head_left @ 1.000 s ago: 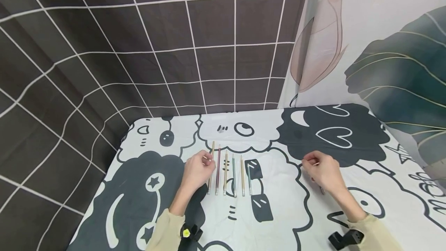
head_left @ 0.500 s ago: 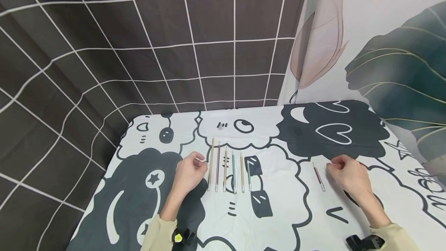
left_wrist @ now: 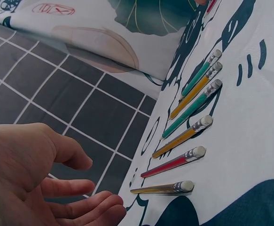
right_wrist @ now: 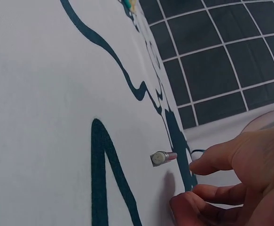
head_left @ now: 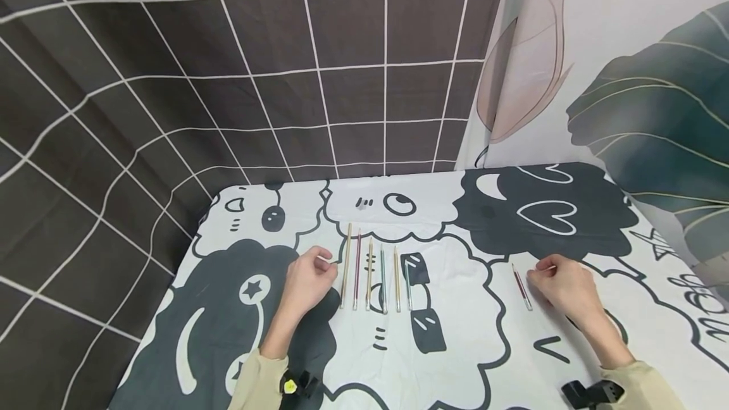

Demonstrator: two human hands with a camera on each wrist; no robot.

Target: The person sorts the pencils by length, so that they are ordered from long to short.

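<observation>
While both hands rest on the cartoon-printed cloth (head_left: 455,334) that covers the surface, neither grip holds anything. The left hand (head_left: 307,283) lies just left of a row of six pencils (head_left: 376,274), its fingers loosely curled with gaps between them in the left wrist view, close to the nearest pencil but not touching it. That nearest one is a yellow pencil (left_wrist: 162,188); beside it comes a red pencil (left_wrist: 172,162), then yellow and green ones by turns, all lying side by side with their metal eraser ends toward the person and their tips toward the far edge.

Well apart from the row, on the right, a single red pencil (head_left: 521,286) lies alone on the cloth, roughly parallel to the others and slightly slanted. The right hand (head_left: 564,290) sits just right of it, fingers bent and relaxed, fingertips (right_wrist: 198,167) near the shaft; whether they touch it cannot be told. In the right wrist view the eraser end of this pencil shows just beside the index finger.

Behind the surface hangs a dark grid-patterned backdrop (head_left: 256,68), and to the right a pale leaf-printed curtain (head_left: 626,81). Beige sleeves (head_left: 259,385) cover both forearms.
</observation>
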